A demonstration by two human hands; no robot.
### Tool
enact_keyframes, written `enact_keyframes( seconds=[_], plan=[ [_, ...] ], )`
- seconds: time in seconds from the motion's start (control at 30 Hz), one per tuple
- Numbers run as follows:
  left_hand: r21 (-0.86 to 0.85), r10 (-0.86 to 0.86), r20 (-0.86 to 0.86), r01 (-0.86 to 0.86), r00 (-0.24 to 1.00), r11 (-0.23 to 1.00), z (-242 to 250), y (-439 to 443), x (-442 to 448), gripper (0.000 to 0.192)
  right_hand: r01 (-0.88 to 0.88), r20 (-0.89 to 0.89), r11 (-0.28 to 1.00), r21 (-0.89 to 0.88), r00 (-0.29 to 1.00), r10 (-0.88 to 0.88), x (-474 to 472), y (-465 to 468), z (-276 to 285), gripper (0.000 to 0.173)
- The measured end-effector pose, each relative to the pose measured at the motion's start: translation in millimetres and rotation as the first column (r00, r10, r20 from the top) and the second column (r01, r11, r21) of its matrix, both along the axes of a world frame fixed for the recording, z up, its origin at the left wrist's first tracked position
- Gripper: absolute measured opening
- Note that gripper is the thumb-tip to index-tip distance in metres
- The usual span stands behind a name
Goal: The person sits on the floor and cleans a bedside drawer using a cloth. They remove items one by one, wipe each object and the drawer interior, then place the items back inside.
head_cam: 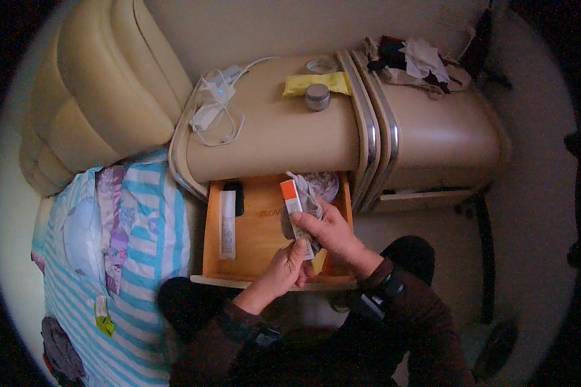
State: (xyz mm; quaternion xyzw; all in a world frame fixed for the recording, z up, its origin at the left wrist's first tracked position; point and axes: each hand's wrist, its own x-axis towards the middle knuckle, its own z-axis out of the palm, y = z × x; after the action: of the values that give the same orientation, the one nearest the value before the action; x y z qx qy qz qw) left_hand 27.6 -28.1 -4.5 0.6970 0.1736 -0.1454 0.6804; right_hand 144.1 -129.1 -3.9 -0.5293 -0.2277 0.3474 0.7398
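Over an open wooden drawer, both hands grip a narrow white box with an orange end. The near end of the box is pinched by my left hand. My right hand holds its middle, thumb on top, together with a crumpled grey cloth just behind the box. Inside the drawer, at its left, lie a long white printed packet and a dark flat object. A clear plastic bag sits in the back right corner. Something yellow shows beneath my hands.
On the beige nightstand are a white power strip with cables, a yellow packet and a grey-lidded jar. Clothes are piled on the neighbouring cabinet. To the left is a bed with a blue-striped sheet.
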Motion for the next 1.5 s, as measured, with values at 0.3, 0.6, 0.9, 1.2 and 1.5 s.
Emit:
enact_keyframes(
  seconds=[0.3,0.6,0.9,1.2,1.5],
  plan=[
    [0.072,0.366,0.317,-0.407,0.875,0.911,31,36,11,0.034,-0.411,-0.069,0.886,-0.214,0.911,0.406,3,1,-1,0.034],
    [0.052,0.585,0.388,-0.651,0.712,0.758,11,40,17,0.03,-0.416,-0.087,0.891,-0.181,0.909,0.407,-4,2,-10,0.043],
    [-0.04,0.728,0.292,-0.753,0.62,0.657,-9,56,15,0.023,-0.189,0.566,0.946,-0.265,0.763,0.311,-21,2,-4,0.05],
    [0.684,-0.066,0.558,-0.414,0.827,0.6,4,70,-13,0.038,-0.1,0.045,0.973,-0.206,0.993,0.111,-3,-1,-1,0.028],
    [-0.029,0.4,0.152,-0.4,0.904,0.916,-4,52,-35,0.032,0.138,-0.082,0.99,0.034,0.987,-0.135,10,3,-6,0.033]
  ],
)
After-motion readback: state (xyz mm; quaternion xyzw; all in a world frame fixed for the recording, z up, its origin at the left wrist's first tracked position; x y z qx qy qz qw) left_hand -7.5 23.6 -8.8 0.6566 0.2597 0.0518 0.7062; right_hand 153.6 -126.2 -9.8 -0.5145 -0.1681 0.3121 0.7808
